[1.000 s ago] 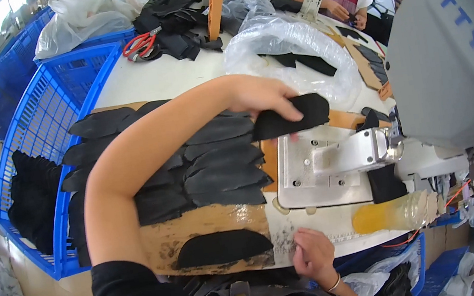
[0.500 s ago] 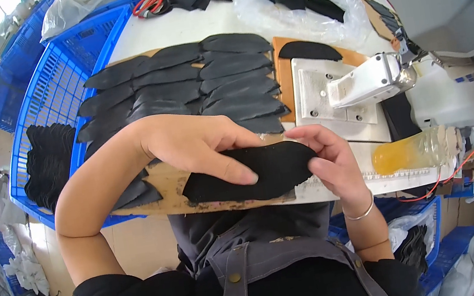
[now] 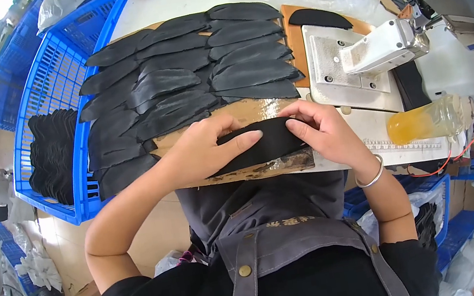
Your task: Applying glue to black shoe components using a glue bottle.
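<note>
A second ago the left hand (image 3: 203,147) was up by the sewing machine, and the right hand (image 3: 330,134) waited near the front edge. Now both hands are together at the front, holding a long black rounded flat piece (image 3: 267,143). Half a second ago the black piece looked wider; now it looks thinner, with the right hand higher on its right end. A second black rounded piece (image 3: 320,18) lies alone beside the white metal machine arm (image 3: 381,47).

The held piece is over the front strip of the shiny brown board (image 3: 244,111), close to the edge of the white table (image 3: 178,0). It is hard to tell if it touches the board. Just behind it is a bare bit of board, then rows of overlapping dark leaf-shaped pieces (image 3: 172,84). A blue plastic basket (image 3: 81,192) stands close on the left. On the right is some white table, then a clear jar of yellow stuff (image 3: 420,123) lying on its side.

The left arm bends in from the side, thumb flat on top and fingers curled at the far edge, gripping. The right thumb and fingers pinch the other end.
</note>
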{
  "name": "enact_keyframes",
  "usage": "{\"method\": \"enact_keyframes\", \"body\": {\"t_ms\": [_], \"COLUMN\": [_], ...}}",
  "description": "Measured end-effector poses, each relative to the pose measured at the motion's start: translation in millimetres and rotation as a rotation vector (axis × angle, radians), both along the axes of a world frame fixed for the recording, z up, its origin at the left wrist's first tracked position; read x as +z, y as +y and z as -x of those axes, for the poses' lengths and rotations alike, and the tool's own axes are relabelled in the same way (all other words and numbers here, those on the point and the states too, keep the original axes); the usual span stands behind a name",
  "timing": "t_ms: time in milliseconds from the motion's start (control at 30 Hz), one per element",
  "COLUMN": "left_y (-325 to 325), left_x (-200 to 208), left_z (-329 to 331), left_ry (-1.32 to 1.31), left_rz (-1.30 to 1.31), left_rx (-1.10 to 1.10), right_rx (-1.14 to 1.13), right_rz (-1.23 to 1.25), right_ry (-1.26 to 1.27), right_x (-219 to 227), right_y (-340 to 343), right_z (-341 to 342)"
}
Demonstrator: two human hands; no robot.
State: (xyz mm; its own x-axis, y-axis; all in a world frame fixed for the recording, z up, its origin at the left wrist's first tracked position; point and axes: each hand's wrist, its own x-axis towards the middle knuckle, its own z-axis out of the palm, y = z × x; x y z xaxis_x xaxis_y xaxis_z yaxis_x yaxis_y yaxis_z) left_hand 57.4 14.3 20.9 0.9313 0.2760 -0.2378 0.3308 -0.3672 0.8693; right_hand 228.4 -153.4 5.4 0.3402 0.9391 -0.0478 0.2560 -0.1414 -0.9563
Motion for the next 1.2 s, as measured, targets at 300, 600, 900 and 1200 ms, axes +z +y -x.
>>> {"method": "enact_keyframes", "body": {"t_ms": [300, 600, 900, 1200], "left_y": [-6.5, -16.4, -18.1, -14.9], "left_x": [12.1, -1.4, -6.5, -13.2], "left_z": [-19.1, -13.3, -6.3, 4.1], "left_ry": [0.202, 0.034, -0.044, -0.319], "left_rz": [-0.475, -0.583, -0.852, -0.772], "left_rx": [-0.063, 0.09, 0.202, -0.238], "right_rx": [-0.008, -0.004, -0.039, 0.309], "right_rz": [0.104, 0.155, 0.079, -0.172], "right_ry": [0.011, -0.17, -0.429, -0.851], "right_x": [-3.0, -3.9, -4.1, 2.7], "right_y": [-3.4, -8.4, -14.0, 1.7], "right_z": [0.8, -1.0, 2.7, 4.6]}}
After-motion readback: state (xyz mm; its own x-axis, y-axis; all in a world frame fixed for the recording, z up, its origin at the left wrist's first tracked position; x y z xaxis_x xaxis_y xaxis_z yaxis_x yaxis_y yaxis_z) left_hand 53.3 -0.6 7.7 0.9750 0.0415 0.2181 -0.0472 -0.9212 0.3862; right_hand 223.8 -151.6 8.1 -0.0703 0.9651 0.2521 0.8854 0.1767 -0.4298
